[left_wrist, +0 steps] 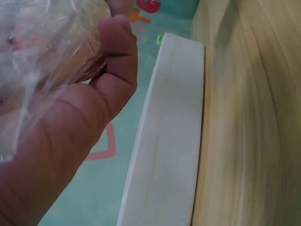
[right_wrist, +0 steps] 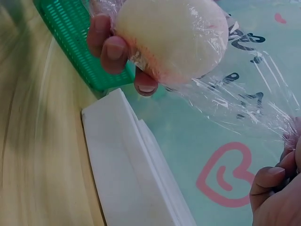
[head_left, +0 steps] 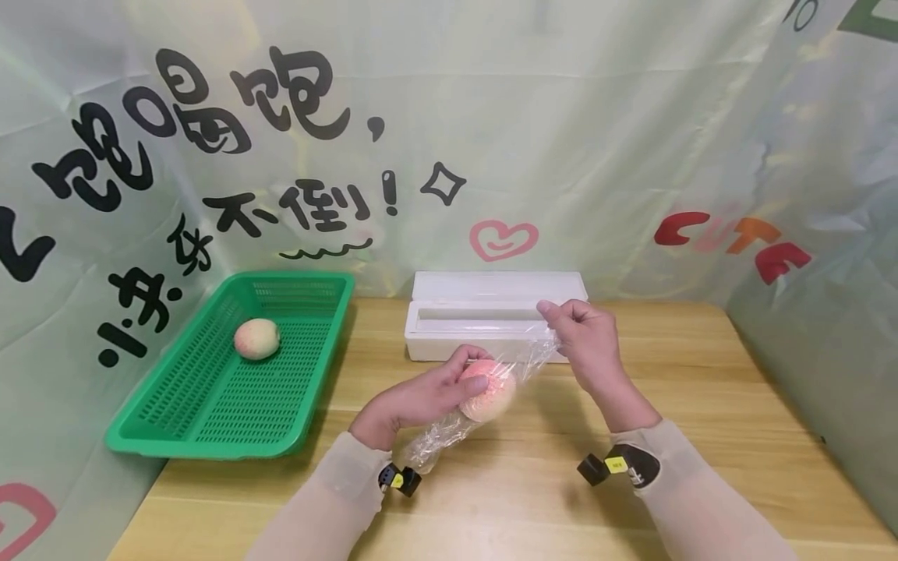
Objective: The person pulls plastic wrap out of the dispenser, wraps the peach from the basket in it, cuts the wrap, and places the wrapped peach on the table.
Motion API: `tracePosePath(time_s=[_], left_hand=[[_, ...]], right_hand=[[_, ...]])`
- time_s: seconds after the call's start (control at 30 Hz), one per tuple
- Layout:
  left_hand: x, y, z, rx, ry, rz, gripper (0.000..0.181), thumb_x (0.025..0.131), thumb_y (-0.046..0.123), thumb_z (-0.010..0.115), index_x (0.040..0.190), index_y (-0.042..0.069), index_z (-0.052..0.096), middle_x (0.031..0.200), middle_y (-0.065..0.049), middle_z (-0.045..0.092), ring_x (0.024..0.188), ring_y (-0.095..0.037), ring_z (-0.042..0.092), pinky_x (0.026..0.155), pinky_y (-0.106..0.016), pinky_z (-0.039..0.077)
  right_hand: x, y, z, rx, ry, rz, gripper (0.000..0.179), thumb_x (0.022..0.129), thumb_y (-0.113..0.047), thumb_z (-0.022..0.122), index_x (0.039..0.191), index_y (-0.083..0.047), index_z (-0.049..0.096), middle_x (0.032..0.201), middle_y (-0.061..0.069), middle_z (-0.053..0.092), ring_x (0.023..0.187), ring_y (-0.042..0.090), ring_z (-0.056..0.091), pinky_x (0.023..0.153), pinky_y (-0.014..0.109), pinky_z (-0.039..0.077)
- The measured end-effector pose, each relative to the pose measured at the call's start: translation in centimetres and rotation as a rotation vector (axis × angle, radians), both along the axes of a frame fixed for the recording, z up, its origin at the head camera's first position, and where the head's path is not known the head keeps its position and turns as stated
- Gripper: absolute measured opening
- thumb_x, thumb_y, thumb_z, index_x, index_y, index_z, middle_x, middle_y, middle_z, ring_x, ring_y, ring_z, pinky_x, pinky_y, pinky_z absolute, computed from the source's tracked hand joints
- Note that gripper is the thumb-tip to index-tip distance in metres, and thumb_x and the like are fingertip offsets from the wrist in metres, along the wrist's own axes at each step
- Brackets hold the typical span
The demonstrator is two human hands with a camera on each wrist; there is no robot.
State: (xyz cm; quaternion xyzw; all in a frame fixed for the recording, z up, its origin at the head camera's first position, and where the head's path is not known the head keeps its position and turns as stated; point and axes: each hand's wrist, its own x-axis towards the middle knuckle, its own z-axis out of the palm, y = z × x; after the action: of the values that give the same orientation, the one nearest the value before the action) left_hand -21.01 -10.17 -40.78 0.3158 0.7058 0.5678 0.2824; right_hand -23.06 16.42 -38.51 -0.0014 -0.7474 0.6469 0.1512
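Note:
A pink and cream peach (head_left: 496, 399) is wrapped in clear plastic film (right_wrist: 225, 101). My left hand (head_left: 428, 396) grips the wrapped peach, thumb across its front and fingers behind. Loose film trails below that hand toward the wrist. My right hand (head_left: 588, 343) pinches the other end of the film, which is stretched taut and gathered between peach and fingertips. In the right wrist view, left fingertips (right_wrist: 115, 52) show under the fruit. Right behind both hands sits a white box (head_left: 456, 345) with its lid raised.
A green basket (head_left: 298, 436) stands at the left, with another peach (head_left: 256, 340) inside. Both rest on a wooden table (head_left: 701, 389). A printed cloth backdrop (head_left: 596, 140) rises behind the table and along its sides.

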Motion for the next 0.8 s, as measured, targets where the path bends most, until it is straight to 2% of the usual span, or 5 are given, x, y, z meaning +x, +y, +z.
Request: tracePosePath(time_s=[0.23, 0.4, 0.57, 0.67, 0.8], left_hand=[[0.3, -0.1, 0.0, 0.033, 0.013, 0.005, 0.047, 0.112, 0.044, 0.048, 0.147, 0.018, 0.032, 0.13, -0.012, 0.058, 0.109, -0.017, 0.062, 0.099, -0.032, 0.053], [0.2, -0.5, -0.3, 0.063, 0.049, 0.087, 0.043, 0.111, 0.033, 0.055, 0.147, 0.017, 0.038, 0.121, -0.01, 0.056, 0.101, -0.019, 0.06, 0.09, -0.032, 0.053], [0.0, -0.5, -0.6, 0.073, 0.08, 0.207, 0.039, 0.111, 0.031, 0.055, 0.146, 0.021, 0.041, 0.112, -0.006, 0.054, 0.095, -0.018, 0.056, 0.087, -0.033, 0.049], [0.0, -0.1, -0.6, 0.103, 0.073, 0.235, 0.039, 0.11, 0.032, 0.057, 0.146, 0.022, 0.042, 0.117, -0.008, 0.057, 0.1, -0.019, 0.06, 0.089, -0.035, 0.053], [0.2, 0.9, -0.2, 0.103, 0.106, 0.246, 0.042, 0.109, 0.034, 0.06, 0.145, 0.024, 0.043, 0.13, -0.011, 0.058, 0.107, -0.019, 0.065, 0.091, -0.036, 0.057]], right_hand=[[-0.7, 0.8, 0.7, 0.026, 0.023, -0.031, 0.049, 0.092, -0.036, 0.084, 0.061, -0.008, 0.058, 0.058, -0.01, 0.05, 0.053, 0.007, 0.044, 0.047, 0.022, 0.04], [-1.3, 0.9, 0.9, -0.223, 0.04, -0.039, 0.038, 0.097, -0.031, 0.079, 0.071, -0.006, 0.067, 0.061, -0.004, 0.054, 0.053, 0.009, 0.049, 0.049, 0.021, 0.046], [0.0, -0.5, 0.0, -0.404, -0.085, 0.194, 0.047, 0.109, -0.048, 0.052, 0.11, -0.001, 0.06, 0.091, 0.0, 0.063, 0.082, 0.012, 0.062, 0.072, 0.024, 0.058], [1.1, -2.3, -0.7, -0.349, -0.203, 0.376, 0.047, 0.113, -0.042, 0.045, 0.126, 0.003, 0.052, 0.105, 0.001, 0.063, 0.095, 0.013, 0.063, 0.084, 0.028, 0.058], [1.8, -4.3, -1.1, -0.304, -0.258, 0.429, 0.04, 0.109, -0.022, 0.057, 0.135, 0.007, 0.054, 0.118, 0.001, 0.063, 0.105, 0.011, 0.064, 0.092, 0.026, 0.054]])
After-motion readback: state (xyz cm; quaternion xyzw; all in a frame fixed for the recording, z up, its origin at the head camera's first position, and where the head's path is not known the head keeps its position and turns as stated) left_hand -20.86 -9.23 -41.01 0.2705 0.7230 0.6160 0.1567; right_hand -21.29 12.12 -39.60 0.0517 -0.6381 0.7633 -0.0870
